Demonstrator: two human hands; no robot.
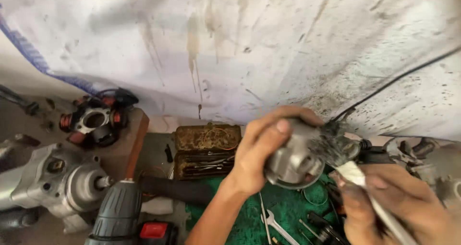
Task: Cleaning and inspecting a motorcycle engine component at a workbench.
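Head view: the left hand (259, 151) wraps its fingers over a piston (294, 161), a grey metal cup held just right of centre with its hollow skirt turned toward the camera. The right hand (394, 202), at five o'clock from the piston, grips the white handle of a paintbrush (343, 151) whose dark bristles touch the piston's crown. The piston looks rigid, fairly heavy for its size and probably slick with grime, so a grasp around the skirt seems safest. At nine o'clock lies a motor housing (53, 178); a cordless drill (120, 214) sits at seven, a spanner (276, 226) on green cloth (288, 206) at six.
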